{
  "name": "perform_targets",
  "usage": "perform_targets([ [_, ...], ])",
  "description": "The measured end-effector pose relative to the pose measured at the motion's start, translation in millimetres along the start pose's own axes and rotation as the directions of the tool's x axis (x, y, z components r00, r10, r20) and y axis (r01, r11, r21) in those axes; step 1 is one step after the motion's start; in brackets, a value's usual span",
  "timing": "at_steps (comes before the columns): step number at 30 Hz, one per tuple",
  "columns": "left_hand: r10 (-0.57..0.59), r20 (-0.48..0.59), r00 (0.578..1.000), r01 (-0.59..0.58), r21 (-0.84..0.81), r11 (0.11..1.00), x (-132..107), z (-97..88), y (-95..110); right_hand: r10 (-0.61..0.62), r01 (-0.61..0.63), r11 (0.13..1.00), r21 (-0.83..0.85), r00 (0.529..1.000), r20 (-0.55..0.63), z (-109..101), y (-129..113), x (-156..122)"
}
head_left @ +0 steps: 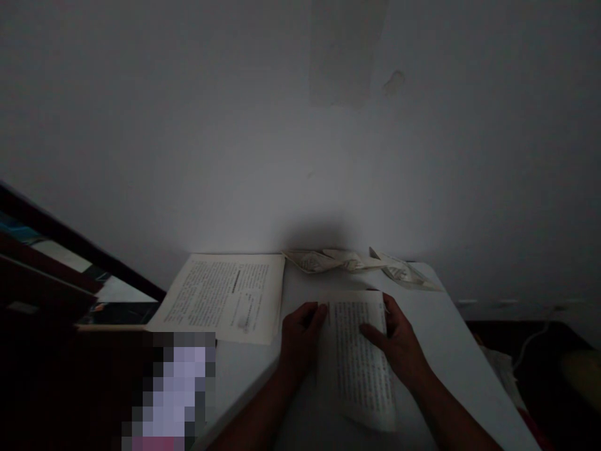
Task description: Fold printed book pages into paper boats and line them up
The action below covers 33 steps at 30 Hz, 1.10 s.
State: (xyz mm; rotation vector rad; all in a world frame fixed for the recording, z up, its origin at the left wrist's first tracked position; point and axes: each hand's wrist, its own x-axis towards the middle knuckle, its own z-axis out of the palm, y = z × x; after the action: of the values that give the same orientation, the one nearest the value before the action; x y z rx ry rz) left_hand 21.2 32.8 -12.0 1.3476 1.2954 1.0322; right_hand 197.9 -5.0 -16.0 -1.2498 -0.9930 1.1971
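Observation:
A printed paper sheet (359,369) is held upright-looking in front of me over the white table, one hand on each side. My left hand (303,332) pinches its upper left edge, thumb on the printed face. Along the right edge, my right hand (397,335) grips it with the thumb lying across the text and the fingers behind, mostly hidden. Beyond the sheet, near the wall, several folded paper boats (350,260) stand in a row. To the left lies a stack of printed pages (225,294).
The white table (441,351) meets a grey wall (235,156) at the back. A dark-framed mirror or panel (84,244) leans at the left. A pixelated patch (173,388) covers something at the lower left. A pale cable (530,341) hangs at the right.

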Motion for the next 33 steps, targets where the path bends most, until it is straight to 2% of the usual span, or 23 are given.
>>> perform_targets([
  [5, 0.002, 0.01, 1.0, -0.002, -0.032, 0.999, -0.5, 0.1, 0.1, 0.012, -0.012, 1.0, 0.011, 1.0, 0.007, -0.8, -0.5, -1.0],
  [26, 0.018, 0.002, 1.0, -0.018, 0.015, 1.0, -0.4, 0.2, -0.9, 0.015, -0.015, 1.0, -0.007, 1.0, 0.011, -4.8, 4.5, 0.4],
  [33, 0.007, -0.01, 1.0, -0.007, -0.04, 0.999, -0.1, 1.8, -4.0, -0.004, 0.004, 1.0, -0.019, 1.0, 0.016, -6.2, 5.5, 0.9],
])
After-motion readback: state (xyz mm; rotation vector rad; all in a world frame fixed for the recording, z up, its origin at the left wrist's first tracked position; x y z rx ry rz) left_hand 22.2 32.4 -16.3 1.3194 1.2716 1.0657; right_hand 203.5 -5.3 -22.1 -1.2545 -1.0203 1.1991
